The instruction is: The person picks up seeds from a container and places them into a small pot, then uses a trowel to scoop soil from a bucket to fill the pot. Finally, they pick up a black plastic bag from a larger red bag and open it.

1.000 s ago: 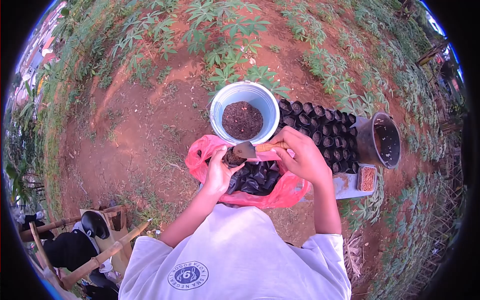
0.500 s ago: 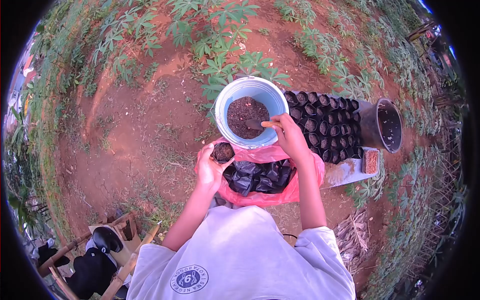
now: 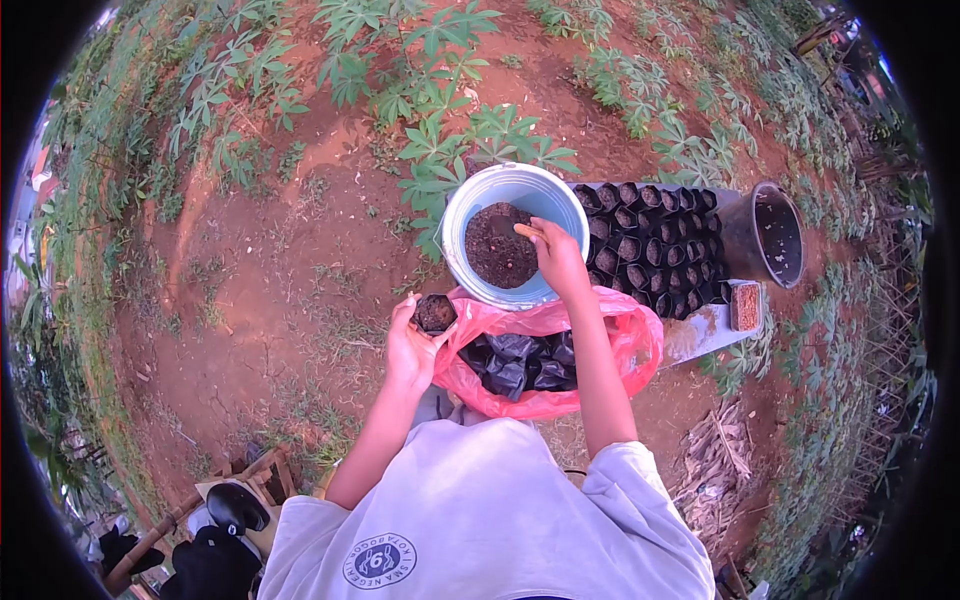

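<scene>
My left hand [image 3: 412,350] is closed around a small black planting bag [image 3: 435,314] filled with dark soil, held upright left of the bucket. My right hand [image 3: 557,256] grips the wooden handle of a small trowel [image 3: 527,231] inside the white-and-blue bucket [image 3: 458,268]. The trowel's blade rests in or against the dark soil [image 3: 500,255] there and is hard to make out. Below the bucket, under my right forearm, a pink plastic bag [image 3: 452,374] lies open with several folded black planting bags [image 3: 512,365] in it.
Rows of soil-filled black planting bags [image 3: 655,245] stand on a board [image 3: 700,340] to the right. Beyond them are a dark bucket [image 3: 735,240] lying tilted and a small container of reddish-brown grains [image 3: 745,307]. Leafy plants [image 3: 430,130] grow behind the bucket; a black helmet [image 3: 237,508] sits lower left.
My right hand has moved up and left inside the bucket with the trowel, which has shifted toward the soil's upper right. My left hand still holds the filled bag, slightly lower.
</scene>
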### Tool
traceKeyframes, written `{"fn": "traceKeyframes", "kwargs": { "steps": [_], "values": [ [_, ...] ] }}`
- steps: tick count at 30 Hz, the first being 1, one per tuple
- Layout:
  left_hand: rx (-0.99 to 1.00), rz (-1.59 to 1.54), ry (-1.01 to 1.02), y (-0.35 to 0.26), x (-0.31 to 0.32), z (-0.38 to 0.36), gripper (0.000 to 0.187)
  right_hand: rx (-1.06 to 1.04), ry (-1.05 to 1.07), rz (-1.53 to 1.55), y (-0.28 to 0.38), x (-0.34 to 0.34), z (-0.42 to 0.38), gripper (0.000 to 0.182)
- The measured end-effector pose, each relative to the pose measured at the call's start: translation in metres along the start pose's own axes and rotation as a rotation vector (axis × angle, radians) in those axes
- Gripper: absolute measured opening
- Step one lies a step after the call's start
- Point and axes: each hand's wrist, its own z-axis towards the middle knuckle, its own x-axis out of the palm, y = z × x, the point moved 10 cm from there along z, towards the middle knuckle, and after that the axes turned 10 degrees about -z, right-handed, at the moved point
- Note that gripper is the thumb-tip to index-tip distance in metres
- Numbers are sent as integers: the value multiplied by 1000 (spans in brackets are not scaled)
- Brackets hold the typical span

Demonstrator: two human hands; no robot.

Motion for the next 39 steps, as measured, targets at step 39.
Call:
{"fn": "traceKeyframes", "kwargs": {
  "steps": [39],
  "values": [
    [-93,56,90,-39,1,34,30,145,33,-162,0,-9,-6,15]
  ]
}}
